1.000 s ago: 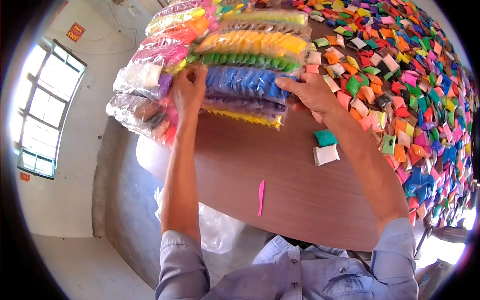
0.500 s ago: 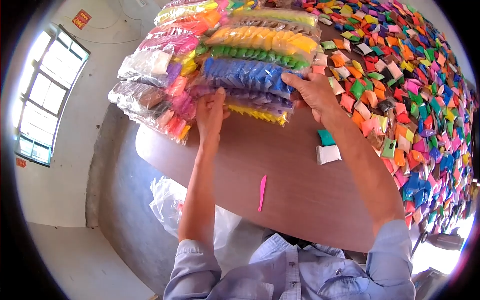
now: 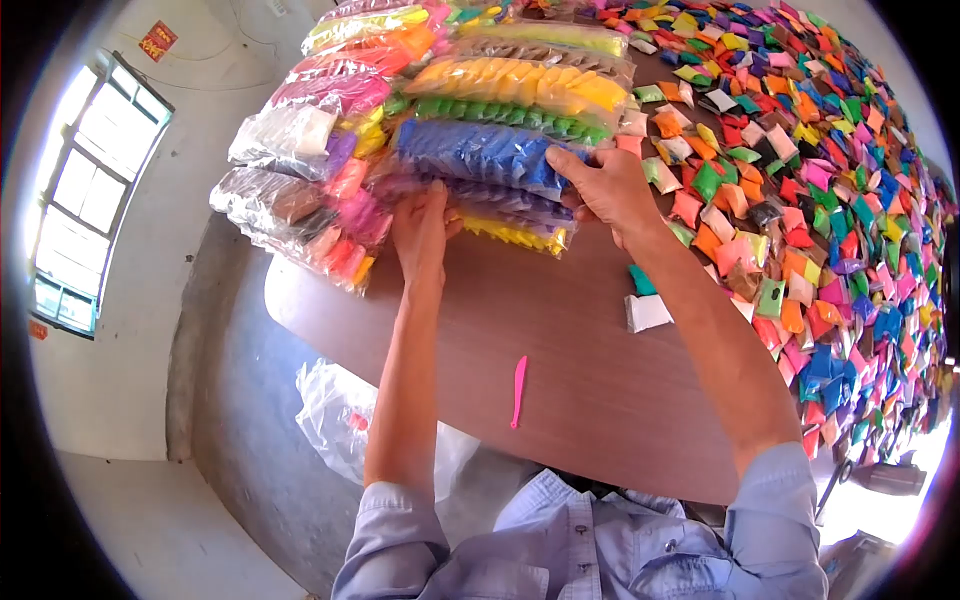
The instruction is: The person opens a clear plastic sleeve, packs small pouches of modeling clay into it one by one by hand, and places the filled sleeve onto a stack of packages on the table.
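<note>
Rows of clear bags packed with coloured packets lie at the top of the table. My right hand (image 3: 606, 190) pinches the right end of the bag of blue packets (image 3: 480, 155), thumb on top. Below it my left hand (image 3: 423, 232) touches the left end of the bag of purple packets (image 3: 510, 203), its fingers partly hidden by plastic, so its grip is unclear. A bag of yellow packets (image 3: 512, 234) lies nearest me, and a bag of green packets (image 3: 510, 116) sits just beyond the blue one.
A large spread of loose coloured packets (image 3: 820, 200) covers the right side. A white packet (image 3: 648, 313) and a teal packet (image 3: 641, 281) lie near my right forearm. A pink plastic knife (image 3: 519, 392) rests on the brown table (image 3: 600, 400). Clear plastic (image 3: 335, 420) hangs below the table's edge.
My left hand has moved from the left end of the blue bag down toward me, to the purple bag. My right hand still holds the blue bag, which has shifted slightly left.
</note>
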### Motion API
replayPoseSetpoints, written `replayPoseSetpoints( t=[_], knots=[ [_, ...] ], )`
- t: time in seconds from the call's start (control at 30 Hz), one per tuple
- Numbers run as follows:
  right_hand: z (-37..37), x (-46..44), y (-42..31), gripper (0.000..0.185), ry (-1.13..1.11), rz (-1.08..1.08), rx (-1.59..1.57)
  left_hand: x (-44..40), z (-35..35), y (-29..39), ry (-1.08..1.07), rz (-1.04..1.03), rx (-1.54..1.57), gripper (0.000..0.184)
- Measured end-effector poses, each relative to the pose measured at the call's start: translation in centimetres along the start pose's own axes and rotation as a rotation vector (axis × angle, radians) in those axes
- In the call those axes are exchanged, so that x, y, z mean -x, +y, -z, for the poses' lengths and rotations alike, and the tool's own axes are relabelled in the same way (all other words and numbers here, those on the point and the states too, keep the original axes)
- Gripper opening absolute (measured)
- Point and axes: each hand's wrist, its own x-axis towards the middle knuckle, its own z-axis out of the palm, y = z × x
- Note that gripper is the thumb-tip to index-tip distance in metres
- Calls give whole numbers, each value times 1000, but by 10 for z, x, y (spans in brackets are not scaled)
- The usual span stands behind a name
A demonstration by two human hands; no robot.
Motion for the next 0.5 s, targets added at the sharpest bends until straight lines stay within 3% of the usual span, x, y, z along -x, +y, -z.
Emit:
replayPoseSetpoints(
  t=[0.23, 0.3, 0.4, 0.5],
  knots=[
    [15, 8, 16, 64, 61, 49, 123, 16, 3, -18, -47, 6, 18, 37],
    [10, 25, 13, 53, 161, 136, -43, 12, -1, -21, -56, -12, 25, 35],
    [6, 10, 28, 52, 131, 229, -6, 5, -7, -23, -75, -30, 42, 33],
    [9, 2, 33, 57, 67, 178, 68, 5, -5, -23, -91, -30, 62, 33]
  ],
)
